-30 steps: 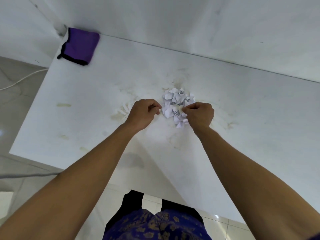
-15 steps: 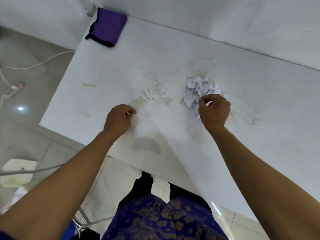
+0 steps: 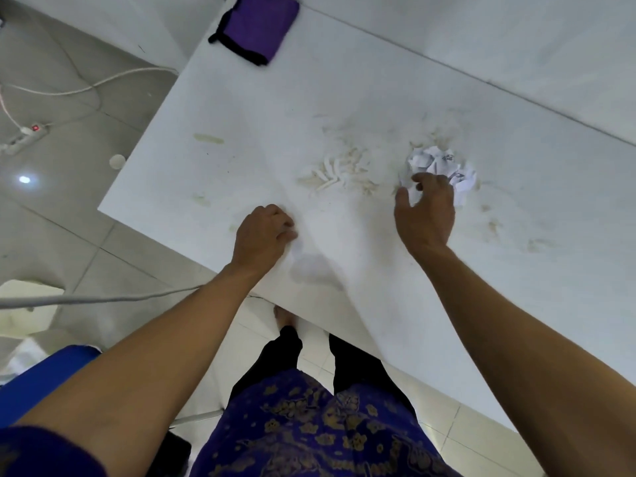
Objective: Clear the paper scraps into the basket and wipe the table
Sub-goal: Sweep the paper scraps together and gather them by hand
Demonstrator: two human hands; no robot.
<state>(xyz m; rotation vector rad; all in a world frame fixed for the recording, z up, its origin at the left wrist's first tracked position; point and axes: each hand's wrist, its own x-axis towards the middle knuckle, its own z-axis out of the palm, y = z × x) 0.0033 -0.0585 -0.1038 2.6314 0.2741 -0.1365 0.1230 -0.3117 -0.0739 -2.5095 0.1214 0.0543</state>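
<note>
I am gathering scraps (image 3: pixel 438 166) on the table (image 3: pixel 241 108). My right hand (image 3: pixel 425 215), fingers spread, touches the pile's near edge; my left hand (image 3: pixel 263 234) is curled shut, contents hidden. Next I should scoop the pile. No basket is visible; cloth (image 3: pixel 256 24) lies at the far corner.

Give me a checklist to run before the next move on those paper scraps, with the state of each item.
1. Right hand over the paper scraps, fingers spread: ok.
2. Grip closed on the pile: not ok, fingers open.
3. Left hand holds a scrap: cannot tell, fist shut.
4. Basket in view: not ok, none seen.
5. Purple cloth on the table corner, ready for wiping: ok.
6. Table clean: not ok, stains remain.
</note>
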